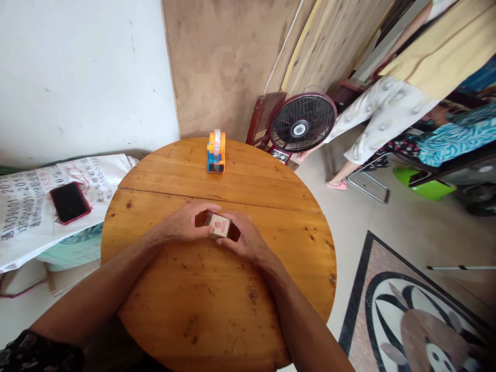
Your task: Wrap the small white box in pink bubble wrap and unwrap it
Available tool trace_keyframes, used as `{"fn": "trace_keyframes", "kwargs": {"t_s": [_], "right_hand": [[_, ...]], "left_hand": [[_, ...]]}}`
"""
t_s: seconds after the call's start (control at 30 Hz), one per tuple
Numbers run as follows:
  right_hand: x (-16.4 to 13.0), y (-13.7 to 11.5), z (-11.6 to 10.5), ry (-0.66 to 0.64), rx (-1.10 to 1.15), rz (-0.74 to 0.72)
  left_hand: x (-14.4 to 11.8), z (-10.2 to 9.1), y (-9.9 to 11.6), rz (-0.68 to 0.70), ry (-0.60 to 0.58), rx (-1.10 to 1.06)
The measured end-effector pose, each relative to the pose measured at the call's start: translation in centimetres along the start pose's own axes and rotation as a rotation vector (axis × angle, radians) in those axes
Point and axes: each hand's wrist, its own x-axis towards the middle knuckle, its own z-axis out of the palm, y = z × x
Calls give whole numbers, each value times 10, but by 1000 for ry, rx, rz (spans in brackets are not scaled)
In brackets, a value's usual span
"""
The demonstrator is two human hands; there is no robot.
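A small pale cardboard box [220, 226] with a reddish print on top sits between my hands near the middle of the round wooden table [201, 299]. My left hand [188, 222] grips its left side, thumb in front and fingers behind. On the opposite side, my right hand [244, 235] closes on the box the same way. Beyond them, an orange and blue tape dispenser [216, 152] carrying a roll of clear tape stands by the table's far edge.
A black phone [70, 202] lies on a printed white sack [23, 206] left of the table. Behind the table's far right edge stands a dark red fan [302, 126]. A person in patterned trousers [387, 108] stands at the upper right, near a metal-legged chair [370, 186].
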Motion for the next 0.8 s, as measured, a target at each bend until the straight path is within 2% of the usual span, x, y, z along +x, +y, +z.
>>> {"fn": "trace_keyframes", "kwargs": {"t_s": [0.27, 0.4, 0.5, 0.63, 0.8], "right_hand": [[2, -1, -5, -51, 66, 58], [0, -3, -9, -62, 118, 23], [-1, -3, -11, -20, 122, 12], [-3, -3, -14, 77, 122, 17], [-2, -2, -13, 168, 142, -19]], "left_hand": [[-2, 1, 6, -83, -51, -115], [0, 2, 6, -64, -80, -201], [2, -1, 6, -26, -61, -170], [4, -7, 8, -41, -18, -106], [4, -3, 5, 13, -20, -74]]}}
